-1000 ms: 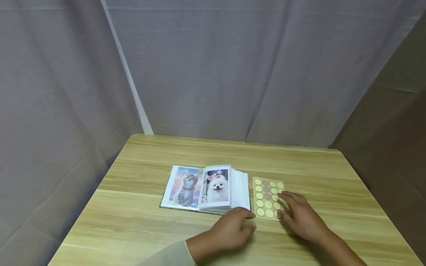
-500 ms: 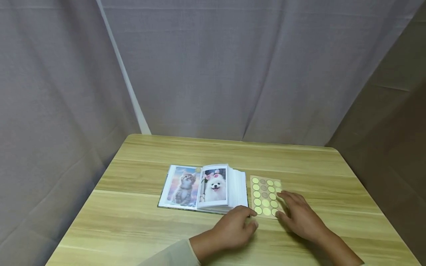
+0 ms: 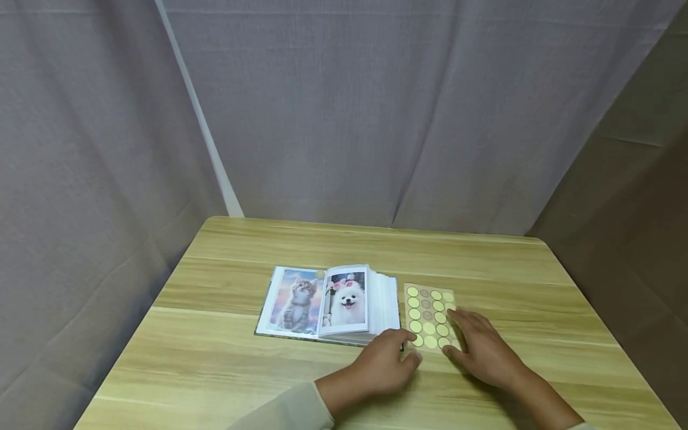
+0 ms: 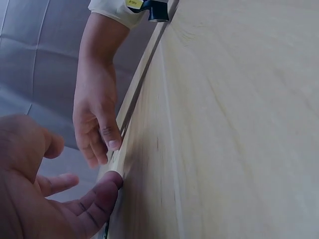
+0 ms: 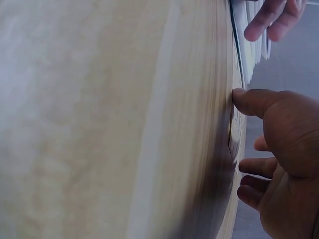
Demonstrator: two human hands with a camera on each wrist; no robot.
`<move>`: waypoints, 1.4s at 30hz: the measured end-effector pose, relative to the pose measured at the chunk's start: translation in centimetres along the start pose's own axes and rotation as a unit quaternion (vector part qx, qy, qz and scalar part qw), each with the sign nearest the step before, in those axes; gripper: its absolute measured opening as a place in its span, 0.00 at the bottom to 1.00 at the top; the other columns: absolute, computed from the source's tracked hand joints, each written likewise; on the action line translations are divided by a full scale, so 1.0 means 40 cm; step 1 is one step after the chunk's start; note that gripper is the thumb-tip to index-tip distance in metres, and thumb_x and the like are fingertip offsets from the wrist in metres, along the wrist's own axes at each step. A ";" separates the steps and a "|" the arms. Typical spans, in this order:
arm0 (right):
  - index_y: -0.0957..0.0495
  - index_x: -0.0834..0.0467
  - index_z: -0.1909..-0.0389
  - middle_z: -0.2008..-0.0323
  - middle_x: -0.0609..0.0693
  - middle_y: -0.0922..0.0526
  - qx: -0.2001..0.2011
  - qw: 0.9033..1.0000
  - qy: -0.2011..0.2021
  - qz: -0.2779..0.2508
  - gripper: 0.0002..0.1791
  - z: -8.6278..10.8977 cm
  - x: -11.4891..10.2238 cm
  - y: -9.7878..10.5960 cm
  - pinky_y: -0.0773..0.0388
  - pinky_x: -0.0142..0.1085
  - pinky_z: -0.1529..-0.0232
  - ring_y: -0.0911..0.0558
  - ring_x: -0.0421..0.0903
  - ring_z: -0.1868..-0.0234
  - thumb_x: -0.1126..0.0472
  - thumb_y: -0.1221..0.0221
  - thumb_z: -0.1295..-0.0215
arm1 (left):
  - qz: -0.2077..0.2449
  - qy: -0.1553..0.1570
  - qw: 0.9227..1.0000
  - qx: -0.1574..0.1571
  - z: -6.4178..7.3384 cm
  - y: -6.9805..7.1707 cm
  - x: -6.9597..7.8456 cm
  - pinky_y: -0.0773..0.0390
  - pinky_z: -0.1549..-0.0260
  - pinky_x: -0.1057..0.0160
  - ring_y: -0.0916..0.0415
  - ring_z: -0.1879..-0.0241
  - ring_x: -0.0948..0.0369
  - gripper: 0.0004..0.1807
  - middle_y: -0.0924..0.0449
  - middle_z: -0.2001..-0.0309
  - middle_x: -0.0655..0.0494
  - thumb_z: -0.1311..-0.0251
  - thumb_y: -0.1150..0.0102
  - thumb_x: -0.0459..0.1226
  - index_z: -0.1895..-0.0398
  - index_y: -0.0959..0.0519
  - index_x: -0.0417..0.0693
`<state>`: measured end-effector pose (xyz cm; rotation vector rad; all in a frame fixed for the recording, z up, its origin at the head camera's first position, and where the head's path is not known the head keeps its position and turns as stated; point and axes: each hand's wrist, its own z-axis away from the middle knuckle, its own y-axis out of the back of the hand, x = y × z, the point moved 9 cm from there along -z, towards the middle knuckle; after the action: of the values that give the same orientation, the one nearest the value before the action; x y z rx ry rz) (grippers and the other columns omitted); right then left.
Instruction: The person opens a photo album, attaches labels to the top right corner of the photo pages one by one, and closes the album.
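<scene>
A sheet of round yellow stickers (image 3: 429, 328) lies on the table, a few of its circles bare and brownish. My right hand (image 3: 486, 352) rests at the sheet's right edge, fingers spread and thumb near the lower corner; in the right wrist view its thumb (image 5: 251, 101) touches the sheet's edge. My left hand (image 3: 381, 365) is at the sheet's lower left corner, fingers loosely bent, forefinger overlapping the corner in the head view. Left of the sheet lies an open photo album (image 3: 383, 298), showing a kitten photo (image 3: 297, 301) and a white dog photo (image 3: 346, 301).
A round sticker (image 3: 320, 275) sits at the top of the album's left page, near the spine. The wood-grain table (image 3: 215, 346) extends on all sides, with grey curtains (image 3: 322, 119) behind and at the sides.
My left hand has moved slightly right, its fingertips now at the sheet's lower left corner. The right hand stays at the right edge. The head view shifted a little earlier on.
</scene>
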<state>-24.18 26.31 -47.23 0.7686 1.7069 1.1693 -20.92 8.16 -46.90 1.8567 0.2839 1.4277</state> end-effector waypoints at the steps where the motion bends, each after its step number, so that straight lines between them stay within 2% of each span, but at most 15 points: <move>1: 0.33 0.67 0.29 0.34 0.71 0.29 -0.001 1.000 -0.001 0.000 0.42 0.000 0.001 -0.002 0.36 0.66 0.36 0.34 0.70 0.32 0.53 0.28 0.38 | 0.002 0.004 1.000 0.001 -0.002 0.000 0.001 0.25 0.43 0.62 0.25 0.45 0.63 0.20 0.19 0.46 0.54 0.29 0.42 0.44 0.40 0.20 0.45; 4: 0.34 0.67 0.29 0.35 0.70 0.27 -0.004 1.000 -0.004 -0.001 0.42 0.002 0.005 -0.006 0.35 0.65 0.36 0.32 0.70 0.33 0.52 0.28 0.37 | 0.006 0.015 1.000 0.006 -0.008 -0.001 0.002 0.27 0.40 0.61 0.25 0.40 0.60 0.21 0.19 0.45 0.52 0.30 0.42 0.44 0.39 0.21 0.44; 11: 0.33 0.67 0.30 0.36 0.67 0.25 0.002 1.000 -0.006 -0.004 0.41 0.003 0.009 -0.006 0.33 0.63 0.37 0.30 0.68 0.34 0.51 0.29 0.37 | 0.030 0.032 0.999 0.018 -0.021 0.001 0.001 0.26 0.41 0.59 0.25 0.41 0.57 0.23 0.19 0.46 0.47 0.32 0.41 0.43 0.39 0.23 0.41; 14: 0.32 0.67 0.30 0.36 0.67 0.24 0.003 1.000 -0.009 -0.004 0.42 0.002 0.010 -0.006 0.32 0.63 0.38 0.29 0.68 0.35 0.50 0.28 0.38 | 0.037 0.040 0.998 0.030 -0.028 0.000 -0.004 0.25 0.42 0.58 0.23 0.43 0.56 0.25 0.19 0.46 0.43 0.32 0.40 0.42 0.37 0.26 0.38; 21: 0.33 0.68 0.30 0.36 0.67 0.25 -0.004 1.000 -0.022 -0.003 0.42 0.001 0.014 -0.009 0.29 0.64 0.40 0.28 0.68 0.36 0.50 0.28 0.38 | 0.068 0.072 0.994 0.053 -0.043 -0.005 -0.018 0.25 0.40 0.53 0.24 0.39 0.51 0.32 0.21 0.41 0.41 0.32 0.40 0.42 0.30 0.34 0.37; 24: 0.33 0.68 0.30 0.36 0.68 0.25 -0.004 1.000 -0.023 -0.005 0.42 0.002 0.012 -0.009 0.29 0.64 0.41 0.28 0.68 0.36 0.51 0.28 0.39 | 0.103 0.084 0.989 0.067 -0.050 -0.006 -0.024 0.24 0.43 0.54 0.23 0.42 0.52 0.31 0.19 0.43 0.42 0.32 0.40 0.41 0.30 0.35 0.37; 27: 0.32 0.67 0.30 0.36 0.68 0.25 -0.004 1.000 -0.022 -0.008 0.42 0.003 0.010 -0.009 0.29 0.64 0.41 0.28 0.68 0.36 0.52 0.28 0.39 | 0.135 0.087 0.983 0.088 -0.054 -0.002 -0.030 0.23 0.47 0.57 0.20 0.48 0.55 0.31 0.16 0.50 0.46 0.34 0.39 0.38 0.32 0.35 0.35; 28: 0.33 0.67 0.30 0.36 0.68 0.25 -0.004 1.000 -0.022 -0.009 0.42 0.003 0.009 -0.009 0.29 0.64 0.40 0.28 0.68 0.36 0.52 0.27 0.39 | 0.142 0.086 0.981 0.096 -0.054 0.000 -0.031 0.23 0.47 0.57 0.20 0.49 0.56 0.28 0.16 0.48 0.46 0.34 0.39 0.37 0.35 0.32 0.34; 31: 0.33 0.67 0.29 0.35 0.66 0.25 -0.005 1.000 -0.018 -0.020 0.43 0.004 0.007 -0.009 0.30 0.63 0.39 0.29 0.66 0.35 0.52 0.27 0.39 | 0.158 0.080 0.978 0.113 -0.057 0.006 -0.031 0.22 0.52 0.60 0.19 0.57 0.60 0.27 0.15 0.57 0.54 0.35 0.38 0.36 0.36 0.31 0.32; 34: 0.33 0.66 0.29 0.35 0.65 0.25 -0.004 0.999 -0.015 -0.031 0.43 0.005 0.004 -0.006 0.30 0.63 0.39 0.30 0.65 0.34 0.53 0.26 0.40 | 0.178 0.076 0.974 0.114 -0.060 0.006 -0.029 0.22 0.60 0.63 0.22 0.65 0.65 0.24 0.18 0.63 0.60 0.35 0.37 0.36 0.39 0.27 0.35; 35: 0.33 0.65 0.28 0.35 0.64 0.25 -0.004 0.999 -0.015 -0.035 0.43 0.006 0.003 -0.005 0.30 0.62 0.39 0.30 0.65 0.33 0.53 0.27 0.39 | 0.187 0.075 0.973 0.112 -0.061 0.004 -0.029 0.23 0.63 0.65 0.24 0.68 0.67 0.24 0.20 0.68 0.63 0.35 0.36 0.36 0.39 0.28 0.36; 38: 0.32 0.63 0.29 0.36 0.61 0.24 0.002 0.999 -0.012 -0.050 0.41 0.009 -0.003 0.000 0.28 0.62 0.40 0.30 0.63 0.33 0.55 0.27 0.39 | 0.214 0.064 0.969 0.107 -0.064 -0.001 -0.025 0.26 0.69 0.68 0.28 0.72 0.71 0.16 0.23 0.71 0.66 0.34 0.35 0.36 0.46 0.24 0.43; 42: 0.30 0.61 0.30 0.38 0.55 0.22 0.015 0.997 0.004 -0.074 0.38 0.012 -0.020 0.008 0.26 0.60 0.41 0.28 0.59 0.34 0.58 0.27 0.40 | 0.269 0.047 0.956 0.108 -0.066 -0.003 -0.017 0.25 0.71 0.70 0.27 0.73 0.72 0.09 0.23 0.72 0.65 0.33 0.36 0.35 0.53 0.22 0.44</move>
<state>-23.41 25.94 -46.73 0.6443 1.7607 1.0472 -23.53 8.96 -47.25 2.1507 -0.0321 1.9174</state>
